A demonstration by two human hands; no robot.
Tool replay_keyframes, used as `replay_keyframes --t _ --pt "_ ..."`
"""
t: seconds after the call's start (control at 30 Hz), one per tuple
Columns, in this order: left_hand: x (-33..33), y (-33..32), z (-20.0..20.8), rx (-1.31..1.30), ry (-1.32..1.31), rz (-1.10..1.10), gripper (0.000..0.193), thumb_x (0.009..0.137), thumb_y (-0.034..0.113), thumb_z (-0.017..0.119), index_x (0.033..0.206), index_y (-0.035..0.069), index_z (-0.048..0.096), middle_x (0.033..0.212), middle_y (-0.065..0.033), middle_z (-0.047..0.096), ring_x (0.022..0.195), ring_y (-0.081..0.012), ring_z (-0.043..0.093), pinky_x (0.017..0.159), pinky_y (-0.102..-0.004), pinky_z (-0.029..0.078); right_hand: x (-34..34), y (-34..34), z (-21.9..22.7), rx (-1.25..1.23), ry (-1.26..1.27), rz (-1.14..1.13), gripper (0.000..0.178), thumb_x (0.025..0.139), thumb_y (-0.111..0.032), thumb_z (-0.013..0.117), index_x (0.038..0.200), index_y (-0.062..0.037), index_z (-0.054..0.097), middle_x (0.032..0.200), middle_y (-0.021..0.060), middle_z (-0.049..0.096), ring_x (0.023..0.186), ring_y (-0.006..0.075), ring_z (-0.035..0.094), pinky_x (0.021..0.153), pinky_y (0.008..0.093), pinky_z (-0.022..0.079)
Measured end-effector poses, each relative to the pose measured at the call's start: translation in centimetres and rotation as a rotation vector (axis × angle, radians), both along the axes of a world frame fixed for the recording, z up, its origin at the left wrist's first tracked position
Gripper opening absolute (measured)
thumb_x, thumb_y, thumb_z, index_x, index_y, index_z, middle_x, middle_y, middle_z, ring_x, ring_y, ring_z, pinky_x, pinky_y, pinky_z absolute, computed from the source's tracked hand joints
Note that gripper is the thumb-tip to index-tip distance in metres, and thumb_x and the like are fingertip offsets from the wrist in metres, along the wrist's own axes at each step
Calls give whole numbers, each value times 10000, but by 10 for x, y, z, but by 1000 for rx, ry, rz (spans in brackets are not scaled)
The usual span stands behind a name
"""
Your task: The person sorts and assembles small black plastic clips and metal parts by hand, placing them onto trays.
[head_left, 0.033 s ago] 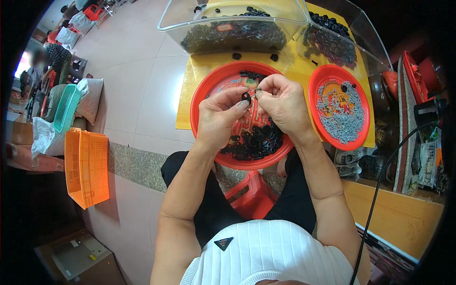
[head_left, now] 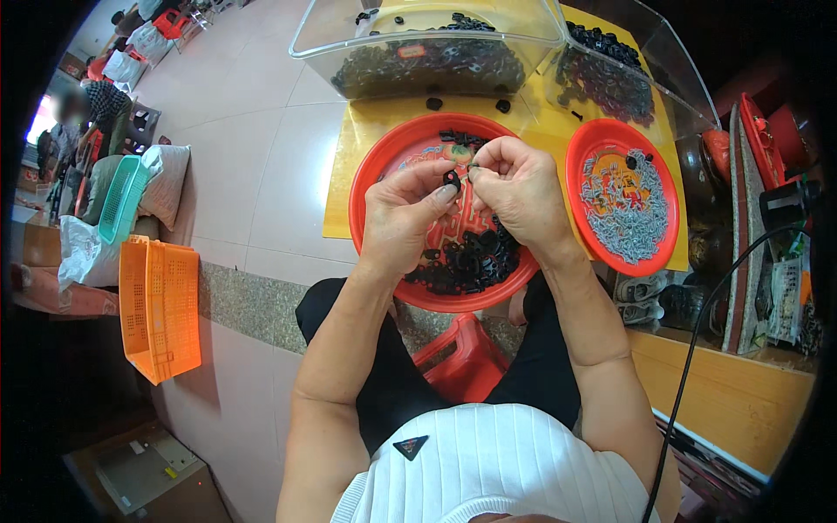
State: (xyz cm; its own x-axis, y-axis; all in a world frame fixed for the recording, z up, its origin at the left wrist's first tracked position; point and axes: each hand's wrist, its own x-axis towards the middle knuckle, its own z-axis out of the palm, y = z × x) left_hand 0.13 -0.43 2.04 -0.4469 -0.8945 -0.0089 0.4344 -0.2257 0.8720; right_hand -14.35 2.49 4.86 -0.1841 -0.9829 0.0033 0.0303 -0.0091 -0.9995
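My left hand (head_left: 405, 205) pinches a small black plastic part with a round hole (head_left: 452, 179) between thumb and fingertips. Close beside it, my right hand (head_left: 527, 187) has thumb and forefinger pressed together on a tiny dark thing, too small to name. Both hands are held over a large red round tray (head_left: 359, 187). Loose black plastic parts (head_left: 475, 261) lie heaped in its near right portion, and more rest at its far edge. To the right, a smaller red tray (head_left: 571, 166) holds many silver screws (head_left: 629, 228) and a black piece or two.
Two clear plastic bins (head_left: 427, 44) (head_left: 689, 78) of black parts stand at the back on a yellow board (head_left: 340, 196). A red stool (head_left: 466, 357) is between my knees. Orange crates (head_left: 161, 309) stand left. A black cable (head_left: 689, 375) hangs at right. Another person sits far left.
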Motion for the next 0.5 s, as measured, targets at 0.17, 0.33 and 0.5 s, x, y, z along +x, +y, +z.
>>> replay_keyframes --t 0.17,0.33,0.5 --pt "-1 0 0 -3 -16 0 256 773 -41 578 1029 -24 574 855 -86 624 682 -100 580 575 -202 464 -1 1 2 18 -2 15 64 737 -22 566 771 32 558 681 49 582 576 74 553 511 218 452" --pt "-2 1 4 6 -22 9 275 771 -46 575 1045 -33 557 876 -106 622 668 -119 586 544 -202 456 -2 1 4 23 -8 13 61 734 -18 565 771 30 557 678 48 581 569 75 553 504 213 449" --pt "1 1 4 51 11 -28 257 781 -51 565 1036 -25 569 856 -74 618 715 -100 581 618 -215 482 -3 1 3 45 -9 23 63 743 -27 556 776 27 556 662 40 574 545 70 545 467 202 435"
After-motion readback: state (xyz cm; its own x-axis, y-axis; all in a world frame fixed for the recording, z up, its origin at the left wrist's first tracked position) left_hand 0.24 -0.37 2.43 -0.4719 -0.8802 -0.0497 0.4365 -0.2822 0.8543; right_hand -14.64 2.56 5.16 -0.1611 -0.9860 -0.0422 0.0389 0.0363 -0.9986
